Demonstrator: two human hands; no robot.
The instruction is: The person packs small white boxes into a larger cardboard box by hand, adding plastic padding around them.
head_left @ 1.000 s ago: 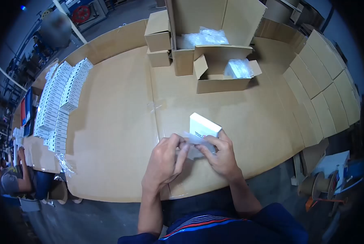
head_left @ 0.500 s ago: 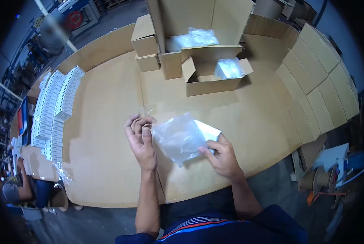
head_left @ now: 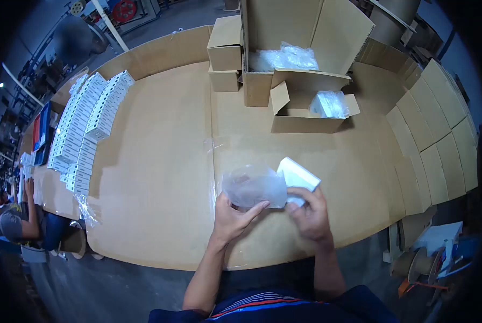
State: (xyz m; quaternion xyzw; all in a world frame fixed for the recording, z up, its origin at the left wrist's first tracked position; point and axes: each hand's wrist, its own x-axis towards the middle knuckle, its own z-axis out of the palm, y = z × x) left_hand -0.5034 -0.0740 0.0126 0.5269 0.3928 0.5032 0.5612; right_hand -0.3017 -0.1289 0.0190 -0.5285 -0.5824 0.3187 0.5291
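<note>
My left hand (head_left: 234, 218) is closed around a clear plastic bag (head_left: 254, 185), its thumb across the front and its other fingers behind the film. The bag is puffed out and its right end meets a small white box (head_left: 299, 175). My right hand (head_left: 310, 212) grips that box from below and the right, fingers bent over its lower edge. The box tilts, its upper end pointing away from me. Both hands are held over the cardboard-covered table (head_left: 160, 215).
An open carton (head_left: 305, 125) with a wrapped packet (head_left: 330, 105) stands ahead, before a larger carton (head_left: 260, 89) holding more plastic-wrapped items. White boxes (head_left: 85, 129) stand in rows at left. Flat-faced brown boxes (head_left: 440, 134) are stacked at right. Another person (head_left: 23, 220) sits at far left.
My left hand has moved right from beside the bag and taken hold of it. The bag has opened out into a rounder shape. The whole view has shifted slightly.
</note>
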